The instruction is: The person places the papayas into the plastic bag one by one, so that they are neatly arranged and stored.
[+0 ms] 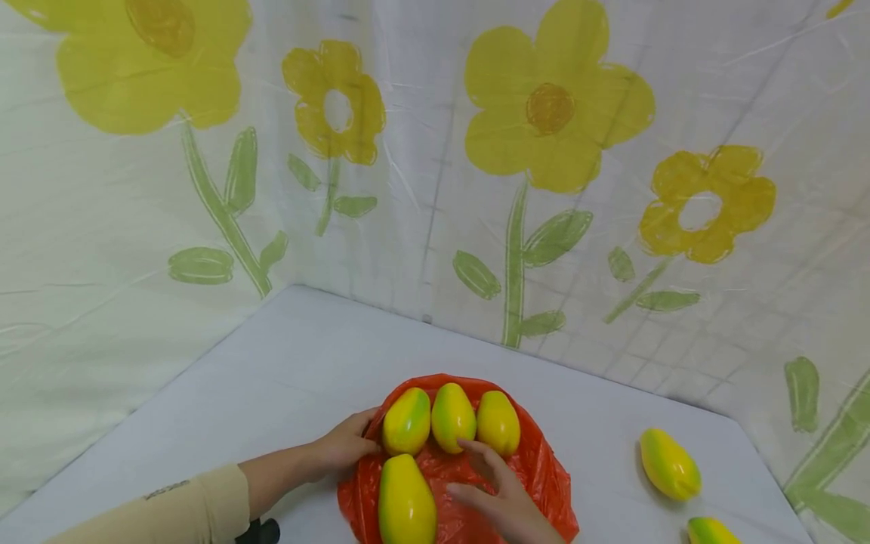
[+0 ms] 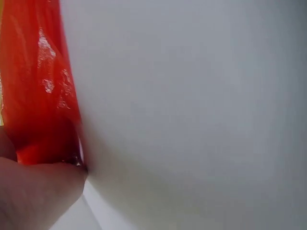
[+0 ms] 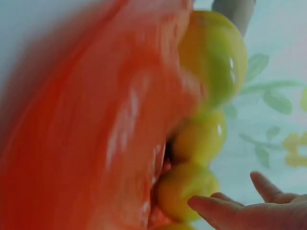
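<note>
A red plastic bag [image 1: 469, 491] lies spread on the table with its mouth wide. Inside it, three yellow-green papayas [image 1: 454, 418] sit side by side along the far rim, and a larger papaya [image 1: 406, 502] lies nearer, at the left. My left hand [image 1: 345, 446] holds the bag's left rim; in the left wrist view its fingers pinch the red plastic [image 2: 41, 96]. My right hand [image 1: 503, 495] hovers over the bag's right half, fingers spread and holding nothing. In the right wrist view that hand [image 3: 254, 211] has a fingertip close to a papaya [image 3: 184, 189]; contact cannot be told.
Two more papayas, one whole in view [image 1: 669, 465] and one cut by the frame's lower edge [image 1: 710, 531], lie on the white table [image 1: 299, 363] at the right. A flower-printed curtain [image 1: 421, 227] hangs behind the table. A small black object [image 1: 261, 531] shows below the left sleeve.
</note>
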`<act>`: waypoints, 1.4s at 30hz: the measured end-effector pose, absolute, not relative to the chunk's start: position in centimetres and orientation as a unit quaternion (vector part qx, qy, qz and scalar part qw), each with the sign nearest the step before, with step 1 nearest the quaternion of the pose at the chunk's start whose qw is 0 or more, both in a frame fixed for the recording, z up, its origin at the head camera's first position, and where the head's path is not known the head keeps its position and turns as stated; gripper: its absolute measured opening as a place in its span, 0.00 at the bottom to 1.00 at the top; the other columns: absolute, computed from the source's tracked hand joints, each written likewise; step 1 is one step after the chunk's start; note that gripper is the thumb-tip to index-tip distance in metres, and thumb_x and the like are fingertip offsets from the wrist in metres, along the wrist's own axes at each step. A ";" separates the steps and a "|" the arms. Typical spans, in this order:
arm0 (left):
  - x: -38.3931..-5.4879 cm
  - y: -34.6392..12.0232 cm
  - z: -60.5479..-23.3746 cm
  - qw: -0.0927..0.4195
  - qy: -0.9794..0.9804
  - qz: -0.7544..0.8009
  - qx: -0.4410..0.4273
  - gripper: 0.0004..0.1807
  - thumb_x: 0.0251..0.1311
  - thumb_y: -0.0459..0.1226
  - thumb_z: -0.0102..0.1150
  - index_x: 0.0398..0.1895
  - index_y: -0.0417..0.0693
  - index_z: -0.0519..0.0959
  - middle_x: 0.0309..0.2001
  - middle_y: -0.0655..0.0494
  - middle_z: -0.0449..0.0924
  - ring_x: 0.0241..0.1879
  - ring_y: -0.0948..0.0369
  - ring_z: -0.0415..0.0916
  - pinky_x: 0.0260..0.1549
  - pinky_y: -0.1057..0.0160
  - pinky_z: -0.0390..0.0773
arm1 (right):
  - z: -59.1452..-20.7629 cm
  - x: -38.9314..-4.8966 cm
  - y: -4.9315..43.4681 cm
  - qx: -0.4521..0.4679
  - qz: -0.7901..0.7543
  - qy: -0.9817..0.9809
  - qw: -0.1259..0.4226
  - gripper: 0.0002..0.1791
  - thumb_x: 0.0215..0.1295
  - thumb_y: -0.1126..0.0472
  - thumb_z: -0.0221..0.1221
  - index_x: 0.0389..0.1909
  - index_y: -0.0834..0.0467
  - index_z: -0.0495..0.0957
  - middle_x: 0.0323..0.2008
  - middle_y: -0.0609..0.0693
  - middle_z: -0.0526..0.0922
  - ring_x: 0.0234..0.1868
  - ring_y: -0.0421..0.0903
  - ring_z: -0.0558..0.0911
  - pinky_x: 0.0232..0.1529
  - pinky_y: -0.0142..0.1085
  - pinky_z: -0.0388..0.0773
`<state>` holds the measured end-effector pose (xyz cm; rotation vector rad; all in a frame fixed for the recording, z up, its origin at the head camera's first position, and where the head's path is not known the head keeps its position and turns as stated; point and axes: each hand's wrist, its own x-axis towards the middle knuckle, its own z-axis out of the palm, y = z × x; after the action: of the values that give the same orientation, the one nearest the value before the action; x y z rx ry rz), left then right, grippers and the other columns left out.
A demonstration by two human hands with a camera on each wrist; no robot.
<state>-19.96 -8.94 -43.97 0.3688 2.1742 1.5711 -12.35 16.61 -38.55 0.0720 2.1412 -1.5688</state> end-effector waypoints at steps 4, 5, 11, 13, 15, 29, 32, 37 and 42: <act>-19.9 -8.8 -43.9 0.213 0.781 0.571 0.139 0.31 0.55 0.28 0.51 0.65 0.41 0.61 0.59 0.46 0.69 0.50 0.56 0.69 0.50 0.51 0.78 | -38.2 -12.6 18.2 0.041 -0.568 0.787 0.236 0.47 0.52 0.39 0.61 0.70 0.51 0.53 0.70 0.65 0.52 0.61 0.65 0.61 0.48 0.54 0.78; -19.9 -8.8 -43.9 0.213 0.781 0.570 0.140 0.31 0.55 0.28 0.51 0.65 0.41 0.61 0.58 0.46 0.69 0.50 0.56 0.69 0.51 0.51 0.78 | -38.1 -12.6 18.6 0.044 -0.568 0.787 0.235 0.47 0.53 0.39 0.61 0.70 0.52 0.52 0.70 0.66 0.52 0.61 0.64 0.62 0.48 0.54 0.79; -19.9 -8.8 -43.9 0.215 0.781 0.569 0.145 0.30 0.56 0.28 0.51 0.65 0.41 0.62 0.58 0.48 0.70 0.50 0.56 0.69 0.52 0.49 0.76 | -37.5 -12.6 21.2 0.049 -0.550 0.808 0.204 0.43 0.57 0.42 0.59 0.69 0.54 0.54 0.68 0.67 0.55 0.64 0.67 0.60 0.51 0.59 0.74; -19.8 -8.8 -44.0 0.216 0.781 0.569 0.142 0.30 0.56 0.27 0.51 0.65 0.41 0.62 0.58 0.48 0.70 0.50 0.56 0.69 0.52 0.49 0.76 | -37.3 -12.7 22.1 0.058 -0.543 0.817 0.186 0.41 0.57 0.43 0.59 0.68 0.54 0.55 0.68 0.66 0.56 0.65 0.68 0.58 0.51 0.59 0.74; -19.8 -8.9 -43.9 0.217 0.781 0.569 0.137 0.30 0.55 0.27 0.51 0.65 0.41 0.62 0.57 0.48 0.70 0.49 0.56 0.69 0.51 0.50 0.77 | -37.2 -12.8 22.9 0.068 -0.544 0.819 0.168 0.40 0.59 0.45 0.59 0.68 0.55 0.56 0.68 0.66 0.57 0.66 0.68 0.56 0.51 0.59 0.74; -19.9 -9.2 -43.9 0.215 0.780 0.572 0.132 0.30 0.55 0.28 0.52 0.64 0.41 0.62 0.56 0.48 0.71 0.47 0.57 0.70 0.48 0.52 0.80 | -35.8 -14.0 29.8 0.110 -0.452 0.877 0.118 0.43 0.61 0.42 0.55 0.70 0.55 0.48 0.71 0.65 0.44 0.68 0.68 0.47 0.61 0.65 0.57; -19.9 -9.2 -43.8 0.218 0.777 0.576 0.132 0.30 0.55 0.28 0.52 0.64 0.41 0.62 0.56 0.47 0.71 0.47 0.57 0.71 0.46 0.53 0.80 | -35.8 -13.8 31.5 0.119 -0.421 0.892 0.114 0.45 0.61 0.40 0.54 0.71 0.57 0.46 0.70 0.68 0.43 0.67 0.70 0.48 0.61 0.64 0.59; -19.9 -9.3 -43.9 0.221 0.773 0.580 0.134 0.30 0.56 0.29 0.52 0.64 0.41 0.61 0.56 0.47 0.71 0.47 0.57 0.71 0.46 0.54 0.81 | -35.6 -13.6 34.0 0.135 -0.376 0.909 0.115 0.48 0.59 0.37 0.54 0.71 0.59 0.45 0.70 0.70 0.41 0.67 0.71 0.47 0.61 0.64 0.60; -19.9 -9.2 -44.0 0.217 0.777 0.577 0.125 0.31 0.55 0.28 0.52 0.65 0.41 0.61 0.57 0.47 0.70 0.47 0.56 0.70 0.47 0.53 0.80 | -35.5 -13.4 36.5 0.156 -0.344 0.918 0.117 0.52 0.59 0.35 0.52 0.71 0.62 0.41 0.69 0.73 0.39 0.66 0.73 0.47 0.61 0.68 0.54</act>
<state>-19.86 -9.21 -44.00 0.3470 2.1527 1.5985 -13.43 36.54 -35.51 0.4571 2.6889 -1.0082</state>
